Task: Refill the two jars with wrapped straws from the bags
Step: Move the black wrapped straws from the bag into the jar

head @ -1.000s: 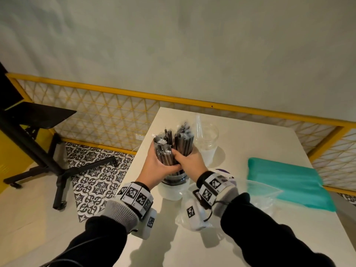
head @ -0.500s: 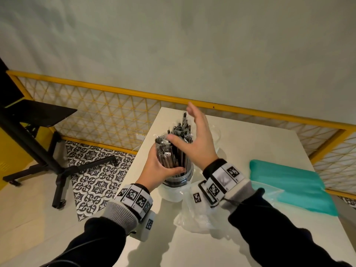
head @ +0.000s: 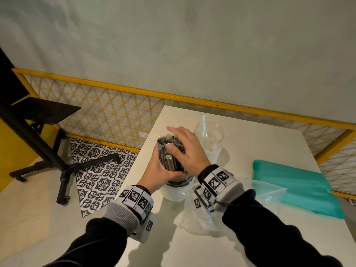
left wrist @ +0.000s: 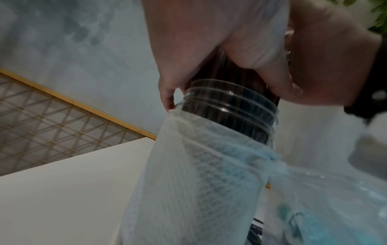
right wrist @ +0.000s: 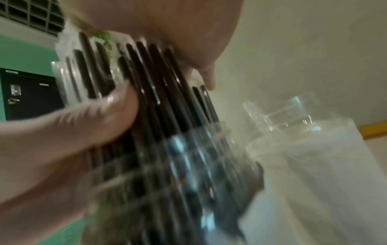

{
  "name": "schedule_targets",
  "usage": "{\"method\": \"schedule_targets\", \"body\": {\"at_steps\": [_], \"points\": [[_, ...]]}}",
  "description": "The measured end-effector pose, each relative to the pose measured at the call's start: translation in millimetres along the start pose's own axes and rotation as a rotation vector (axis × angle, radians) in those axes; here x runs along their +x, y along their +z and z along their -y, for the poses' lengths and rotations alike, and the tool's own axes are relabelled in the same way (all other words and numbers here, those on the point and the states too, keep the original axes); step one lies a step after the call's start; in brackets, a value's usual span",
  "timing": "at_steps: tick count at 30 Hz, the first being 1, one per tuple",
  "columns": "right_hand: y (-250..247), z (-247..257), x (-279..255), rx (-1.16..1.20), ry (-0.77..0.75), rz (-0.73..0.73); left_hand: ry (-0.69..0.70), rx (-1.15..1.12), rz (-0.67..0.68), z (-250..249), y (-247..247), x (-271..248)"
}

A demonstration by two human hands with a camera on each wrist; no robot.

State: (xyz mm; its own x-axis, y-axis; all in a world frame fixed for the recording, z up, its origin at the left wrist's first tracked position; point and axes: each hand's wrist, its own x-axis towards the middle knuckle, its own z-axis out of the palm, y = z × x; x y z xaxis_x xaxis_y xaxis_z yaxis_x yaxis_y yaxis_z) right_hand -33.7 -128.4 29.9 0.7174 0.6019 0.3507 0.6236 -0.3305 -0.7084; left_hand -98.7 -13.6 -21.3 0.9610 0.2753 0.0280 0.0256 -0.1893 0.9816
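- Task item: a dense bundle of wrapped straws (head: 169, 160), dark straws in clear film, stands upright in the near jar (head: 178, 185) at the left front part of the table (head: 240, 237); the straw tops rise well above the jar mouth.
- Left hand (head: 157, 173): fingers curl round the bundle just above the threaded jar neck, as the left wrist view confirms; it grips the straws.
- Right hand (head: 185, 149): laid flat over the straw tops, fingers extended, thumb against the front of the bundle; it presses and grips nothing.
- Handling, judged: each straw is light and fairly stiff, but the film wrappers look slick, so the bundle will likely splay or slide if gripped loosely. The best hold is around the middle of the bundle with the whole hand; a palm on the tops levels them.
- The near jar is clear plastic with a white mesh sleeve (left wrist: 199, 174) round its body; it is probably light and may tip under a sideways push.
- Second jar (head: 209, 136): just beyond the first, nearly empty, with one clear straw leaning inside.
- Surface: smooth white tabletop. A crumpled clear bag (head: 202, 218) lies near the right wrist; a teal packet (head: 296, 185) lies to the right.
- Room: pale wall, yellow lattice railing (head: 115, 112), patterned floor tiles, black stand (head: 38, 132) on the left.
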Motion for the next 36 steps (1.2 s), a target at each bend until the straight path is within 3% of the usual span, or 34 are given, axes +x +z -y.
{"method": "schedule_targets", "body": {"at_steps": [4,6,9,14,15,18,20,24,28,32,34,36], "points": [[-2,11,12,-0.098,-0.002,0.123,0.017,0.034,0.027,6,3,1],[8,12,11,-0.134,-0.019,0.113,0.02,0.034,0.037,11,3,2],[13,10,11,-0.079,0.002,0.007,0.012,0.015,0.031,14,2,2],[3,10,3,-0.024,-0.062,-0.341,-0.016,0.011,0.026,19,0,2],[5,9,0,-0.069,-0.055,-0.312,-0.013,0.006,0.026,20,0,2],[21,2,-7,-0.311,-0.045,-0.04,0.059,-0.015,0.046,16,1,3],[20,4,-4,-0.283,-0.025,0.059,0.094,-0.021,0.061,13,1,3],[8,18,9,-0.164,-0.025,-0.029,0.042,0.034,0.044,16,-1,3],[21,18,12,-0.499,0.0,0.25,0.025,0.019,0.049,18,0,4],[20,13,13,-0.489,-0.117,0.366,0.039,0.138,0.093,21,-1,6],[19,9,11,-0.464,-0.127,0.347,0.08,0.224,0.1,18,1,5],[20,6,8,-0.444,-0.117,0.265,0.102,0.148,0.096,15,2,6]]}}
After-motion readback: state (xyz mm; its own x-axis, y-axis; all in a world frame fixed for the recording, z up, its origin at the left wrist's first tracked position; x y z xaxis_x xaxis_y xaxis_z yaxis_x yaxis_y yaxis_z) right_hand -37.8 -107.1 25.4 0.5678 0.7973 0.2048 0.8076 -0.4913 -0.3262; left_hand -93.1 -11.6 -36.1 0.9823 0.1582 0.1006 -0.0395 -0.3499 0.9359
